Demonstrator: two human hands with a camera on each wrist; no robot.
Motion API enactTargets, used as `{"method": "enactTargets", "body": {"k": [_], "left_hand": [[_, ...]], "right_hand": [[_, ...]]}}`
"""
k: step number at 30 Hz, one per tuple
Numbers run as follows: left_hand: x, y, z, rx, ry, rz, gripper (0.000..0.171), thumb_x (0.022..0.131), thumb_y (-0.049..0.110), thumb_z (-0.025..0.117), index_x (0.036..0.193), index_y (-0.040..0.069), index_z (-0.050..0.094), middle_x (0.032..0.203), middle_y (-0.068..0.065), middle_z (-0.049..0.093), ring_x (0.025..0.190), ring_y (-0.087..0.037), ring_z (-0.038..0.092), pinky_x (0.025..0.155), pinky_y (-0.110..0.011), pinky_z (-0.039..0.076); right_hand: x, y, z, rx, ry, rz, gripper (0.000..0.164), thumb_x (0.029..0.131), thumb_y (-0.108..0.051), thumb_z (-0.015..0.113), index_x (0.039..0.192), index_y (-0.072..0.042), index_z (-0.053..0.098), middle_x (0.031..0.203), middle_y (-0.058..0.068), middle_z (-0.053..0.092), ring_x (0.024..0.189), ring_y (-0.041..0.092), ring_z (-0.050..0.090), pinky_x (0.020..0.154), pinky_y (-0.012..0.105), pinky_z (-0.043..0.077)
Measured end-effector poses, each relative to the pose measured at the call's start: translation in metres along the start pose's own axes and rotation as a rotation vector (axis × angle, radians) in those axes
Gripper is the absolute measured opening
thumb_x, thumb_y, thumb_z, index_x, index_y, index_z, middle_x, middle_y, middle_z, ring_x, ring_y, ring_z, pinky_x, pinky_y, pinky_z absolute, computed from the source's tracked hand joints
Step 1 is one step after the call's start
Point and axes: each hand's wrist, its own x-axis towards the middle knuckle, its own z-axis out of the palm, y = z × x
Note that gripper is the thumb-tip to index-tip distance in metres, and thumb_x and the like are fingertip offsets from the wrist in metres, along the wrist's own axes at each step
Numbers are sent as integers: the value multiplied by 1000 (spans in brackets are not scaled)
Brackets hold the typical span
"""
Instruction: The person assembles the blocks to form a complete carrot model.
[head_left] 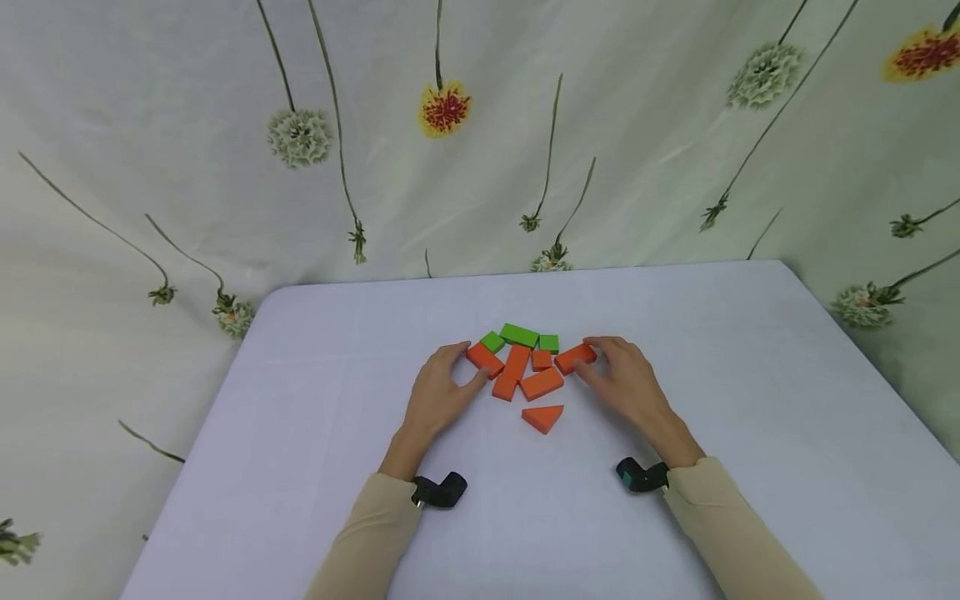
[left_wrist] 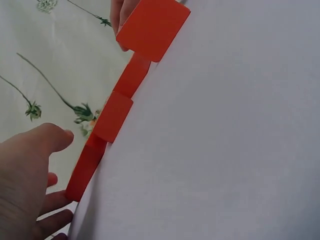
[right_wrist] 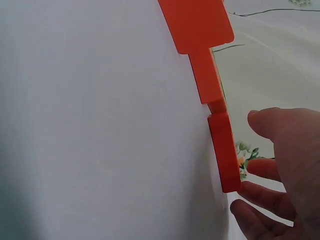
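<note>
Orange and green blocks lie in a cluster on the white table. My left hand [head_left: 437, 393] is beside the leftmost orange block [head_left: 484, 361]; in the left wrist view its thumb stands apart from the block while its fingers reach the outer end. On the other side, my right hand [head_left: 632, 385] spreads around the rightmost orange block [head_left: 574, 358]. Fingertips meet that block's end in the right wrist view, with the thumb away from it. Between the hands are an upright-pointing orange block [head_left: 517, 362], a small orange square [head_left: 541, 360] and two lower orange blocks, one slanted [head_left: 542, 383].
A long green block [head_left: 519, 335] lies behind the orange ones, with small green blocks at its left [head_left: 492, 341] and right [head_left: 549, 343]. Nearer to me is an orange triangular block [head_left: 543, 419]. A flowered cloth [head_left: 480, 183] hangs behind the table [head_left: 315, 467].
</note>
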Motion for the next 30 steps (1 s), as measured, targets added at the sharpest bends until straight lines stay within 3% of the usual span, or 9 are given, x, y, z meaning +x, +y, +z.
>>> {"method": "enactTargets", "body": {"k": [5, 10, 20, 25, 30], "left_hand": [[0, -3, 8, 50, 16, 68, 53, 94, 34, 74, 139, 7, 64, 136, -14, 66, 132, -34, 55, 115, -51, 43], [0, -6, 10, 78, 46, 106, 53, 91, 35, 78, 135, 6, 67, 132, -17, 67, 129, -36, 57, 112, -53, 44], [4, -8, 11, 69, 86, 116, 55, 88, 34, 81, 132, 5, 69, 128, -19, 67, 127, -37, 57, 110, -52, 47], [4, -8, 12, 58, 106, 122, 56, 87, 34, 82, 131, 3, 69, 127, -19, 67, 126, -37, 56, 108, -51, 47], [4, -8, 12, 72, 115, 99, 62, 86, 35, 81, 132, -4, 66, 127, -22, 65, 125, -37, 54, 109, -50, 48]], "right_hand": [[3, 3, 11, -11, -22, 2, 49, 95, -35, 73, 130, -2, 67, 128, 23, 63, 111, 39, 57, 93, 52, 52], [5, 3, 17, -21, 4, 4, 50, 92, -37, 77, 126, -3, 66, 120, 23, 63, 103, 37, 55, 83, 46, 49], [8, -2, 16, -16, 27, 23, 52, 89, -38, 79, 125, -3, 64, 123, 25, 61, 109, 42, 54, 89, 52, 50], [9, -1, 16, -22, 14, 66, 68, 88, -40, 79, 137, 1, 56, 122, 24, 62, 113, 41, 54, 93, 53, 51], [8, -1, 15, -38, -3, 97, 70, 89, -42, 78, 135, 6, 58, 125, 26, 62, 116, 42, 53, 97, 54, 50]]}}
